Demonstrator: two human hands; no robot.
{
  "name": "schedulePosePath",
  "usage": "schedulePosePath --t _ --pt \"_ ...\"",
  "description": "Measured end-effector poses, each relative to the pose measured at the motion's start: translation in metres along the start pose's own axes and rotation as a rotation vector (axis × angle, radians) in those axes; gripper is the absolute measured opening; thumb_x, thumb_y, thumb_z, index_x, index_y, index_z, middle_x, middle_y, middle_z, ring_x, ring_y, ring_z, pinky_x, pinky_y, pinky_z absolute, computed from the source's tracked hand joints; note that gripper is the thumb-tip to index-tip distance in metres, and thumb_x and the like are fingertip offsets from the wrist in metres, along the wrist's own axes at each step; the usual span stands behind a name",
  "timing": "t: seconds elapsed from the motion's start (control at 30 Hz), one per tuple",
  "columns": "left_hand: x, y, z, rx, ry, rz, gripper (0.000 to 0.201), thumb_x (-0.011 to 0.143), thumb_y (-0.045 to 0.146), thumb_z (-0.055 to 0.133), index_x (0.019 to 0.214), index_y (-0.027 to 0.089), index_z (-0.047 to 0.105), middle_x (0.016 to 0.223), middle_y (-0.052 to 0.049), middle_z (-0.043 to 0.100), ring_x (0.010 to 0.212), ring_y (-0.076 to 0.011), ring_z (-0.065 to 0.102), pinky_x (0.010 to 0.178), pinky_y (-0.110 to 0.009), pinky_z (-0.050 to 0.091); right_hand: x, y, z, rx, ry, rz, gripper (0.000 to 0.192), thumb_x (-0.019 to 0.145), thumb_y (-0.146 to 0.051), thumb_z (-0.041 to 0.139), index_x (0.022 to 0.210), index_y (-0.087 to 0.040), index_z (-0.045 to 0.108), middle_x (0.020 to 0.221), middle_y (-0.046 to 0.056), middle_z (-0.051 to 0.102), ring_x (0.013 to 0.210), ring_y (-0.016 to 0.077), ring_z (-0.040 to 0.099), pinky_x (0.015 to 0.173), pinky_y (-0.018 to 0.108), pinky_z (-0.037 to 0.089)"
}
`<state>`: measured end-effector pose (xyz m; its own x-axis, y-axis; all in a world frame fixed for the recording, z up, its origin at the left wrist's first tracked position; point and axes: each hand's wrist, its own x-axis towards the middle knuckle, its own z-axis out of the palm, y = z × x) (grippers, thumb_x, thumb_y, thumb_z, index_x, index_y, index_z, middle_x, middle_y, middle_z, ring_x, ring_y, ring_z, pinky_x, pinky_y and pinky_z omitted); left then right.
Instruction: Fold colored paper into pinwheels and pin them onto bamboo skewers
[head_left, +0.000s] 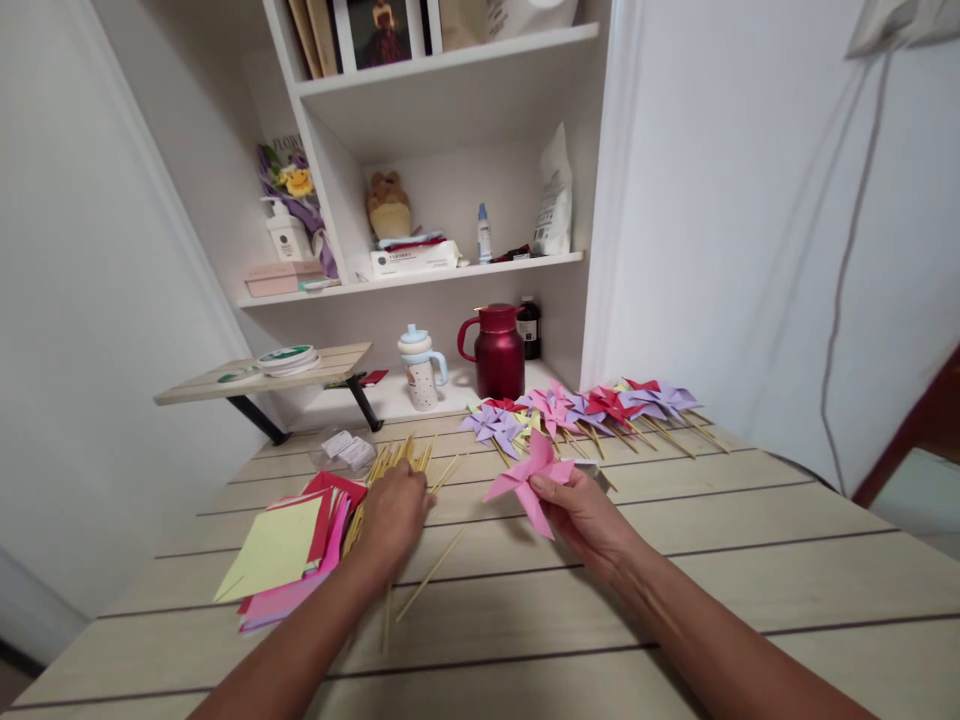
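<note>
Wood-plank table (750, 540) w/ white shelf unit (450, 270) behind, white walls both sides.

L hand (394, 510) palm down on the pile of wooden sticks (397, 462), fingers curled over them; looks like it's pinching one or a few, can't tell how many. R hand (581, 510) closed on a pink paper pinwheel (525, 478), held by its lower edge just above the table, no stick on it that I can see. Finished pinwheels (585, 408) w/ sticks lie in a row at the far edge, near the red thermos (496, 350). Stack of coloured paper squares (289, 555) just left of the L hand, yellow sheet on top. A couple of loose sticks (427, 578) lie apart from the pile, toward the near edge.

Risks, my read: sticks are thin and round, so a sweep of the L hand could roll some off the table or scatter the pile. Pinwheel is only folded paper, so too tight a R grip may crush a vane or undo the folds. Pointed stick ends could poke fingers. Paper stack overhangs itself unevenly and could slide if nudged.

Writing: "FLOR…" partly readable on the flower wrap (289, 160) on the shelf. Box (412, 260) and white pouch (555, 195) carry print, too small to read. Small tags (349, 448) on the table also illegible.
</note>
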<state>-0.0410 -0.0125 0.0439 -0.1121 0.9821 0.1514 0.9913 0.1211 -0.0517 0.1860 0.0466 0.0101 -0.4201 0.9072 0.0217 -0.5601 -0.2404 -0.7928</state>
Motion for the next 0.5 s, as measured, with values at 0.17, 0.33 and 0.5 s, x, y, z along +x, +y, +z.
schedulePosePath --t 0.17,0.33,0.5 --pt "-0.028 0.039 0.015 0.071 0.005 0.2 0.025 0.089 0.039 0.06 0.104 0.022 0.069 0.111 -0.01 0.066 0.104 -0.0283 0.06 0.086 -0.04 0.043 0.0 0.003 0.0 0.002 0.012 -0.002 0.025 0.059 -0.028 0.091 0.074 -0.016 0.075 0.073 0.005 0.076 0.066 0.0185 0.067 0.065 0.03 0.053" --pt "-0.039 0.042 0.025 0.134 0.026 0.133 0.027 0.088 0.006 0.047 0.101 0.013 0.07 0.101 -0.016 0.067 0.099 -0.0311 0.061 0.084 -0.044 0.042 -0.003 0.004 0.002 0.022 0.004 0.028 0.027 0.057 -0.025 0.092 0.074 -0.014 0.074 0.068 0.003 0.074 0.062 0.0158 0.065 0.063 0.026 0.053" --pt "-0.028 0.014 0.009 0.104 0.068 0.069 0.021 0.09 0.016 0.052 0.097 0.015 0.071 0.105 -0.014 0.065 0.097 -0.0302 0.061 0.084 -0.044 0.042 -0.003 0.005 0.004 0.066 0.019 0.043 0.028 0.054 -0.023 0.094 0.071 -0.013 0.073 0.066 0.002 0.073 0.059 0.0132 0.063 0.058 0.023 0.051"
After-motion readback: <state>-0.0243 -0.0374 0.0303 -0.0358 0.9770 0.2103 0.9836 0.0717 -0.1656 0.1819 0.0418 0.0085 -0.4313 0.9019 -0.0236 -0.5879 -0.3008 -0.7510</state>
